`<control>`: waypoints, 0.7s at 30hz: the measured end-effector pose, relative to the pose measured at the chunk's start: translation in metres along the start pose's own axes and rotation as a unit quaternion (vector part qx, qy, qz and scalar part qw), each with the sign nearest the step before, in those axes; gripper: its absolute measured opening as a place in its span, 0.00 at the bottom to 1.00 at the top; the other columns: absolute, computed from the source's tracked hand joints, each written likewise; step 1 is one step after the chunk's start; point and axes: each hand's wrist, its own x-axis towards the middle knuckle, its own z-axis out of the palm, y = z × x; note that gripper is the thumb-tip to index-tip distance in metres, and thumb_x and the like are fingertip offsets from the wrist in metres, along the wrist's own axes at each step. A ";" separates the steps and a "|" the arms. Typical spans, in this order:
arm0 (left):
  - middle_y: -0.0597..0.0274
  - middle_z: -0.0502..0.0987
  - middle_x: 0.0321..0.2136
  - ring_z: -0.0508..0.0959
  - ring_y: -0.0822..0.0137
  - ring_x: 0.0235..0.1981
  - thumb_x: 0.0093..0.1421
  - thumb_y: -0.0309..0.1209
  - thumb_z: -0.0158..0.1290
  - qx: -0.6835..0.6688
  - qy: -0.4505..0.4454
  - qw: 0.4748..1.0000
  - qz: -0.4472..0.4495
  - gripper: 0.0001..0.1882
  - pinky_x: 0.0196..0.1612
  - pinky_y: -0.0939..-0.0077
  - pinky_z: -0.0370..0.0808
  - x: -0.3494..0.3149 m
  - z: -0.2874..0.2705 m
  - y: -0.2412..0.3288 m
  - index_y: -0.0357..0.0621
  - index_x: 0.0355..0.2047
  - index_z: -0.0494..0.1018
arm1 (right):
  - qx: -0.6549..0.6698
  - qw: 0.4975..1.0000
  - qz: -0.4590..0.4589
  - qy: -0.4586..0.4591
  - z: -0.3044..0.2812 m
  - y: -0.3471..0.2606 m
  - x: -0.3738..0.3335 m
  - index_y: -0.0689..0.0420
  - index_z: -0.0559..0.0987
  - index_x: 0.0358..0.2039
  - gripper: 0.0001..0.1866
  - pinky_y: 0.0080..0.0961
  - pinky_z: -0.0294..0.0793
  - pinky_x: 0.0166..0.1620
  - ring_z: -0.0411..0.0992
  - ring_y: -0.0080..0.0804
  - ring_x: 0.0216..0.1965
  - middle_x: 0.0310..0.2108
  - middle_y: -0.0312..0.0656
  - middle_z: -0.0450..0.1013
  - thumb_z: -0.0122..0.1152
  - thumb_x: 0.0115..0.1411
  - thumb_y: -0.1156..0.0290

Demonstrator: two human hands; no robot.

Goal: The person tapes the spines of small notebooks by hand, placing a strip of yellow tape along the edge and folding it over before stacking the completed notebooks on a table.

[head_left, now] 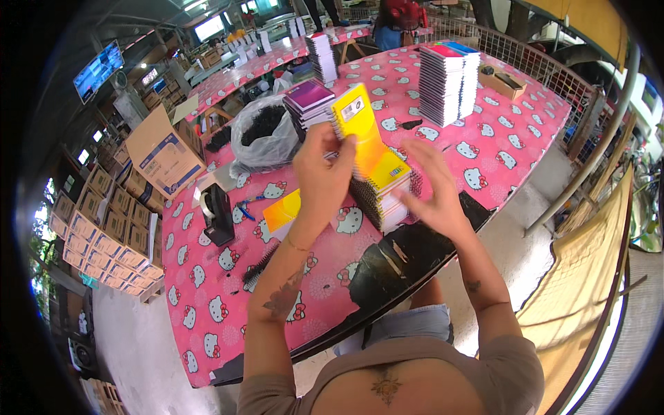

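Observation:
My left hand (324, 166) pinches the spiral edge of a yellow notebook (358, 114) and holds it tilted up. Below it stands a stack of spiral-bound notebooks (389, 173), its top cover yellow-orange. Beside that stack's right side is my right hand (436, 190), fingers spread and holding nothing; whether its thumb touches the stack I cannot tell. A purple-topped pile of notebooks (309, 97) sits just behind my left hand. Partly hidden by my left forearm, another yellow-orange notebook (280, 213) lies on the pink table (325, 266).
A plastic bag of black binding coils (263, 128) stands left of the purple pile. Nearer lie a black tape dispenser (217, 216) and blue-handled pliers (245, 209). Tall notebook stacks (448, 86) and a small carton (503, 83) stand at the back right. Cardboard boxes (104, 232) are piled left.

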 end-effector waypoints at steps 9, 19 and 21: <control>0.54 0.75 0.56 0.74 0.60 0.58 0.67 0.34 0.55 0.071 -0.123 0.988 0.054 0.23 0.61 0.68 0.69 0.044 0.010 -0.013 0.40 0.61 0.70 | 0.486 0.833 0.260 0.050 0.002 -0.001 0.046 0.62 0.69 0.63 0.25 0.24 0.75 0.53 0.75 0.29 0.50 0.55 0.43 0.72 0.56 0.65 0.82; 0.52 0.79 0.44 0.76 0.48 0.47 0.60 0.40 0.60 0.332 -0.168 0.921 0.118 0.19 0.52 0.59 0.72 0.034 0.023 -0.109 0.45 0.49 0.80 | -0.050 0.979 0.154 -0.126 0.019 0.062 0.010 0.64 0.79 0.53 0.22 0.35 0.75 0.52 0.79 0.44 0.46 0.49 0.53 0.78 0.65 0.60 0.67; 0.52 0.79 0.44 0.77 0.50 0.46 0.62 0.38 0.58 0.284 -0.165 0.940 0.091 0.17 0.52 0.59 0.71 0.029 0.024 -0.109 0.45 0.48 0.80 | -0.049 0.988 0.117 -0.090 0.021 0.067 0.004 0.64 0.80 0.52 0.22 0.36 0.76 0.51 0.79 0.46 0.46 0.49 0.53 0.78 0.65 0.60 0.66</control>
